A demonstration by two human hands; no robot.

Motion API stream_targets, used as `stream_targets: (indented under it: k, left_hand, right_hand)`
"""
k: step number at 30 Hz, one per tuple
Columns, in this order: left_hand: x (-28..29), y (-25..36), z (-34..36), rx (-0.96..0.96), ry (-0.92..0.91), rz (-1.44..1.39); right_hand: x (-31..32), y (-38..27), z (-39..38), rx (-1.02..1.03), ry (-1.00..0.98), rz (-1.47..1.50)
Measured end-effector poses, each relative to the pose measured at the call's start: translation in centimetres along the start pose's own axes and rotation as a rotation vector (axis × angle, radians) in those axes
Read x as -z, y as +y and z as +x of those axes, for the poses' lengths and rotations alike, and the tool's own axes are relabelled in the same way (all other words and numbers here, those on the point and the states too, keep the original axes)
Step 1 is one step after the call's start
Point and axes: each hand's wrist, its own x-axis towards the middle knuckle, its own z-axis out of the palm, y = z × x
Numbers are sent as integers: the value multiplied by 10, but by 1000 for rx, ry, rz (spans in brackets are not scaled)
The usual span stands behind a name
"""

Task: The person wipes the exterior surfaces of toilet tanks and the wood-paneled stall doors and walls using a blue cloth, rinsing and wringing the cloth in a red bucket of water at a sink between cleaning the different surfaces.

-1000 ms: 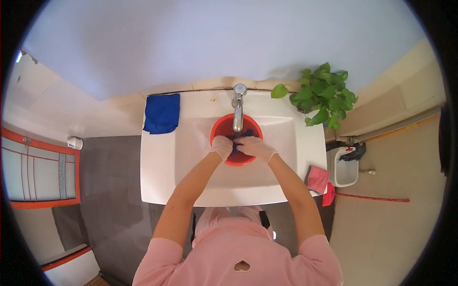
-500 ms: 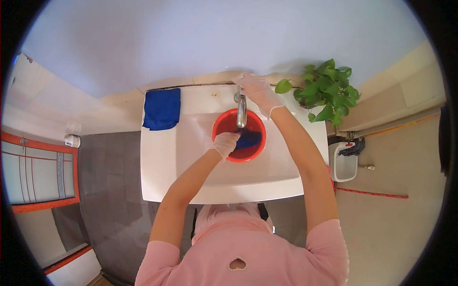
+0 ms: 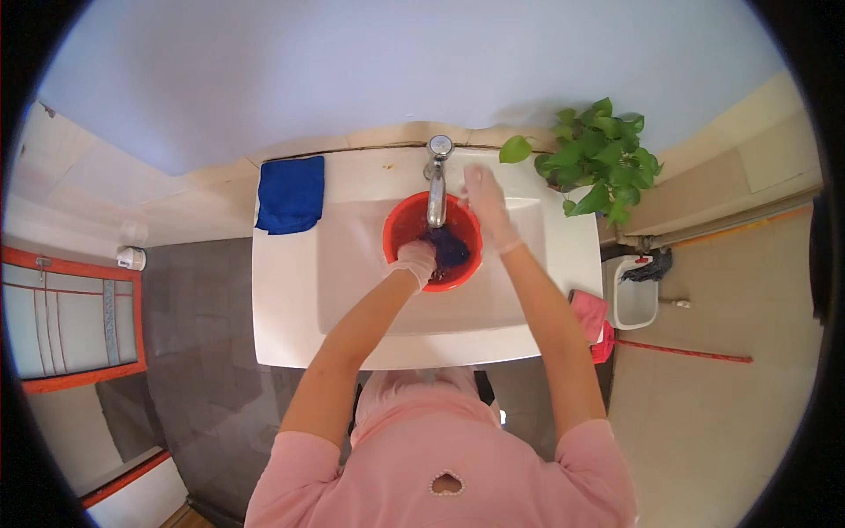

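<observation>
A red basin (image 3: 388, 231) stands in the white sink under the metal faucet (image 3: 437, 198). Inside it lies a wet, dark blue cloth (image 3: 451, 250), partly under water. My left hand (image 3: 417, 259), in a thin see-through glove, reaches into the basin and grips the cloth at its left side; the fingertips are hidden. My right hand (image 3: 486, 201), gloved as well, is in the air just right of the basin and faucet. Motion blurs its fingers, and nothing shows in it.
On the counter's left corner lies a folded blue cloth (image 3: 291, 195). A leafy green plant (image 3: 603, 158) stands at the right back. Pink cloths (image 3: 588, 315) hang at the sink's right edge, beside a white mop bucket (image 3: 635, 304) on the floor.
My right hand has left the faucet's top and come down toward the basin's right side. My left hand has sunk lower in the basin with the cloth.
</observation>
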Motion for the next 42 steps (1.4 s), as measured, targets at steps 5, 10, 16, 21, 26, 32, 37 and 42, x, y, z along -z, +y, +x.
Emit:
stream_targets:
  k: [5,10,16,21,26,32,37,42]
  left_hand:
    - [-9,-9,-1,-95,229,-558]
    - [13,-16,-20,144,8,-1619]
    - [18,16,-48,-180,170,-2252]
    - [15,21,-48,28,676,-1362]
    - [36,21,-39,128,594,-1035]
    - [39,-5,-10,465,255,-958]
    - [-39,-60,31,124,266,-1176]
    - [-9,-2,15,183,314,-741]
  right_hand:
    - [-27,111,-44,-123,-223,420]
    - [-61,125,-41,-288,-137,1001]
    - [-72,111,-53,-340,-318,1122]
    - [-83,114,-56,-311,-256,1060]
    - [-47,140,-30,-269,-278,360]
    - [-14,50,-67,-255,-147,-11]
    - [-43,88,-47,413,-235,-500]
    - [-36,113,-25,140,-159,-653]
